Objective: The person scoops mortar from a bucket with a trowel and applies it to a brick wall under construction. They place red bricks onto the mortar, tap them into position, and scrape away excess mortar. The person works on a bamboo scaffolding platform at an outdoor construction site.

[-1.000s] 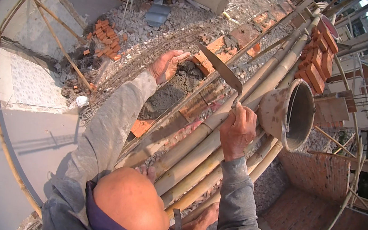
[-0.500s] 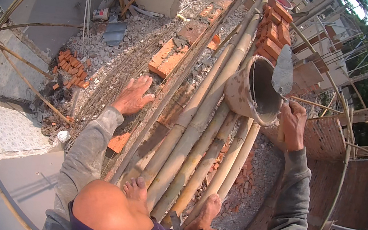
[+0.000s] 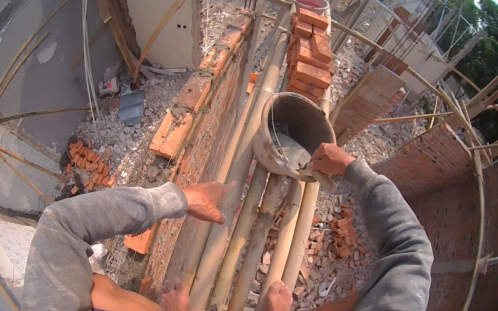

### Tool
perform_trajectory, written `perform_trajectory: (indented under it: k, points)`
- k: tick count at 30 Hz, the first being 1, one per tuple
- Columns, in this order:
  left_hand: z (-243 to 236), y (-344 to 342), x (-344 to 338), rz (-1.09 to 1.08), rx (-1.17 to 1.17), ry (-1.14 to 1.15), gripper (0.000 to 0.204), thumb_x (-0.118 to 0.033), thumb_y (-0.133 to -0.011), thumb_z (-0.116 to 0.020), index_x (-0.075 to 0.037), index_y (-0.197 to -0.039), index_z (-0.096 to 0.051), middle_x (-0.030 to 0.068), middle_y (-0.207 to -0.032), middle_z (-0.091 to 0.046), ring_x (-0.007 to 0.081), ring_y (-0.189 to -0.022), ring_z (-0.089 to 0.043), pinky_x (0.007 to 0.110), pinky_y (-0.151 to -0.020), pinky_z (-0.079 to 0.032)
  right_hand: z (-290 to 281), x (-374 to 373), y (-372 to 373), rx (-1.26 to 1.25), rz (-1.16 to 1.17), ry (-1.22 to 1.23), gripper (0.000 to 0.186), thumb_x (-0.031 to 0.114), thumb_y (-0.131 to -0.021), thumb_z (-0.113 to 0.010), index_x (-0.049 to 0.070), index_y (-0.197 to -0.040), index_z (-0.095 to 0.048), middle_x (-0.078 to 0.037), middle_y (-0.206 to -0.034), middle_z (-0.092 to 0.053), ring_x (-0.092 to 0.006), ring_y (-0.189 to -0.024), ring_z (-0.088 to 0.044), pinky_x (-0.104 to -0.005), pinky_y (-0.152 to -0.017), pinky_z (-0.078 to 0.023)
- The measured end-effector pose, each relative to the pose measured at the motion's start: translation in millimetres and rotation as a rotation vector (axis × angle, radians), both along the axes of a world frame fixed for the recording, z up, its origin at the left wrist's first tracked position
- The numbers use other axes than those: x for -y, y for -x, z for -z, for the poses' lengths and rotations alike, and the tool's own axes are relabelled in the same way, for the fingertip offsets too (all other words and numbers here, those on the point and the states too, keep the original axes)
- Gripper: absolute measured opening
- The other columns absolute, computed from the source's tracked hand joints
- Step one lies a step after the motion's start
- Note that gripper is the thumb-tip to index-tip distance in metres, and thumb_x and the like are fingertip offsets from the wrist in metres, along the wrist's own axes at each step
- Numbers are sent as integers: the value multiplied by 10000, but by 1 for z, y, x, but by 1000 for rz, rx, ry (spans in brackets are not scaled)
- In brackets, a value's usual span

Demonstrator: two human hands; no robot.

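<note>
My right hand (image 3: 330, 159) is closed round the trowel handle (image 3: 323, 178) at the near rim of a mud-streaked bucket (image 3: 265, 151); the blade is down inside the bucket and hard to make out. The bucket stands tilted on several bamboo poles (image 3: 244, 232). My left hand (image 3: 207, 199) is open, fingers pointing forward, beside the brick wall (image 3: 191, 147) with wet mortar (image 3: 156, 171) along it; I cannot tell whether it touches anything. Loose bricks (image 3: 309, 73) are stacked on the poles just beyond the bucket.
My bare feet (image 3: 274, 307) stand on the poles, with rubble (image 3: 341, 227) visible below. A second pail (image 3: 310, 4) sits behind the stacked bricks. Curved bamboo scaffold poles (image 3: 474, 241) run along both sides. Concrete and brick walls (image 3: 143, 4) surround the narrow walkway.
The view has swung upright along the walkway. The trowel, first held over the wall, has moved across and down into the bucket. My left hand has drawn back from the mortar bed.
</note>
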State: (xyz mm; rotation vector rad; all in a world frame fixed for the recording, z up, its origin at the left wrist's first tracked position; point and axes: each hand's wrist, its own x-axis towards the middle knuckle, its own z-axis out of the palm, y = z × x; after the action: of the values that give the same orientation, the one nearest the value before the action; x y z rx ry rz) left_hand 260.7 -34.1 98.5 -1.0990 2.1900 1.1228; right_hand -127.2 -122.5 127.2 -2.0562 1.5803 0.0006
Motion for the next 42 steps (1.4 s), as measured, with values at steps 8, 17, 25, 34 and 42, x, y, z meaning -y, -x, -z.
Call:
perform_trajectory:
  k: [8, 17, 25, 34, 42]
  points:
    - [140, 101, 7, -755, 28, 310, 1062, -378, -901, -739, -344, -1702, -43, 222, -1684, -228, 417, -1574, -250, 754, -1197, -233, -14, 123, 52, 88, 59, 601, 420, 282, -763, -823, -70, -953, -696, -254, -844, -699, -393, -836, -711, -473, -742, -544]
    - [166, 110, 5, -742, 120, 565, 859, -317, -982, -652, -363, -1680, -154, 213, -1673, -236, 437, -1587, -181, 876, -1106, -186, 75, 309, 71, -394, -15, 583, 1050, 297, -696, -847, 88, -1613, -381, -196, -1558, -481, -392, -1448, -450, -503, -1162, -417]
    - [167, 107, 11, -769, 87, 528, 762, -305, -1044, -581, -387, -1671, -155, 224, -1675, -258, 430, -1585, -199, 885, -1110, -167, 146, 391, 67, -576, -85, 630, 1003, 538, -769, -767, 116, -1605, -409, -196, -1607, -426, -402, -1482, -401, -542, -1198, -353]
    - [161, 102, 12, -775, 53, 427, 782, -311, -1040, -600, -391, -1672, -147, 219, -1663, -282, 440, -1583, -198, 891, -1109, -148, 111, 366, 27, -614, 10, 633, 553, 398, -903, -722, 119, -1340, -530, -198, -1408, -540, -404, -1379, -490, -599, -1062, -455]
    - [160, 106, 10, -806, 21, 451, 871, -257, -979, -657, -375, -1678, -150, 240, -1666, -267, 454, -1588, -171, 898, -1106, -96, 34, 310, 11, -348, 124, 804, 782, 483, -812, -836, -11, -1350, -556, -234, -1342, -598, -386, -1297, -578, -483, -1035, -499]
